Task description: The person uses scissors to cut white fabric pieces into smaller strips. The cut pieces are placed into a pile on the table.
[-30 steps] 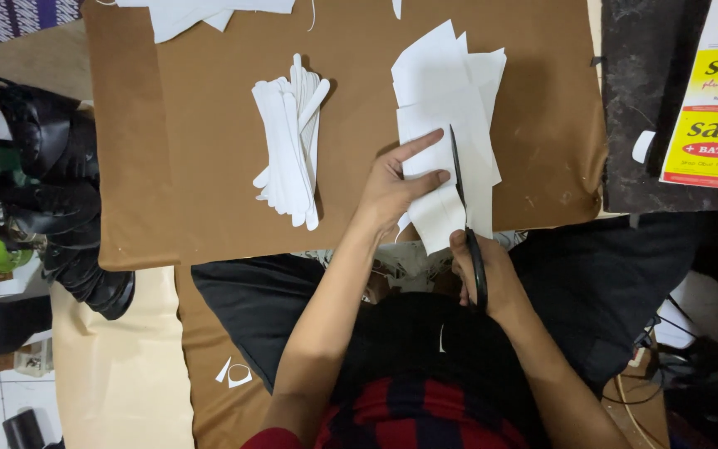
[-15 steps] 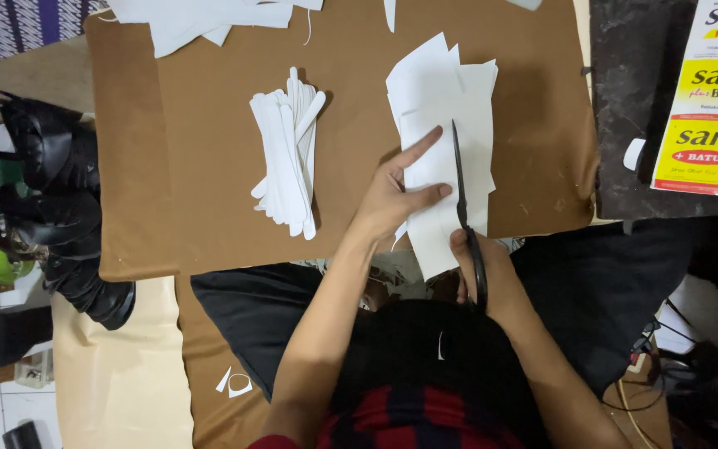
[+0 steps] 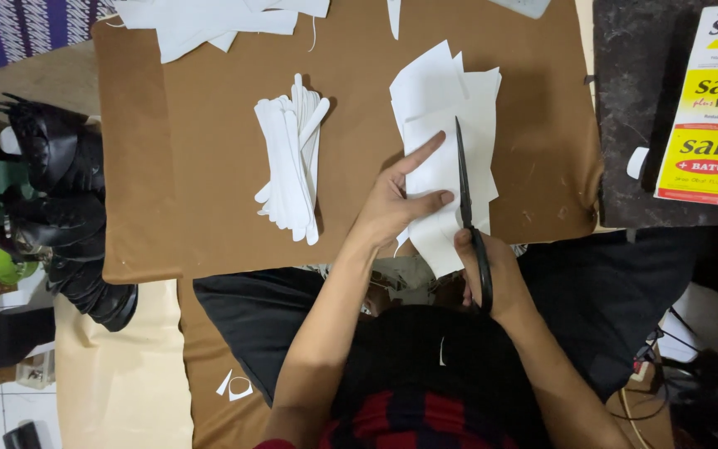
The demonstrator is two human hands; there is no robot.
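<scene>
White paper (image 3: 446, 125) under left hand (image 3: 392, 204), right hand (image 3: 484, 270) apparently gripping scissors (image 3: 467, 208)

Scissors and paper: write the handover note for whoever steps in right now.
Left hand: flat on the white sheet stack, pinning it to the brown board.
Right hand: grip closed on the black scissors, blades lying up the sheet.
Done: a pile of cut white strips lies left of the stack; offcuts sit at the far edge.
Left: the sheet under the blades is not cut through; more sheets lie beneath.
</scene>
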